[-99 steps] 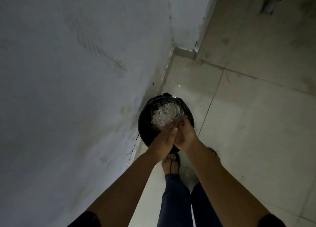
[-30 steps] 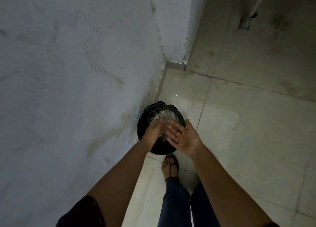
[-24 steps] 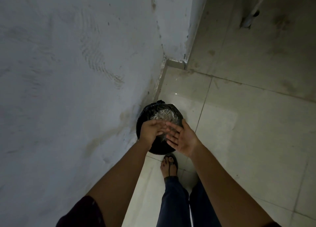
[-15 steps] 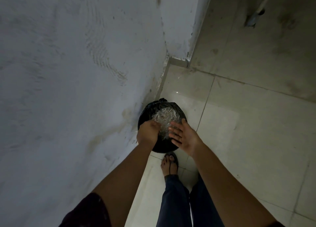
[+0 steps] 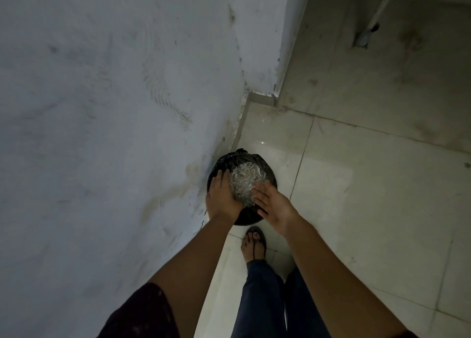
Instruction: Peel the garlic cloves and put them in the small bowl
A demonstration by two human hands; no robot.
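A small round bin lined with a black bag [image 5: 267, 168] stands on the floor against the wall. Pale, papery scraps [image 5: 244, 182] fill its top. My left hand [image 5: 223, 197] hovers over the bin's left side, back up, fingers stretched forward, holding nothing visible. My right hand [image 5: 271, 205] is over the bin's near right edge, palm turned inward, fingers straight and spread. The two hands are apart. No garlic cloves or small bowl are in view.
A grey-white wall [image 5: 114, 133] fills the left, ending in a corner [image 5: 260, 93] beyond the bin. Beige floor tiles [image 5: 369, 197] spread to the right. My sandalled foot [image 5: 254, 243] stands just behind the bin. A pipe [image 5: 374, 19] runs down at top right.
My hands, pressed together over the bin 3.3 s ago, brushed against each other and have separated. The left hand uncurled from a fist and reached forward over the bin.
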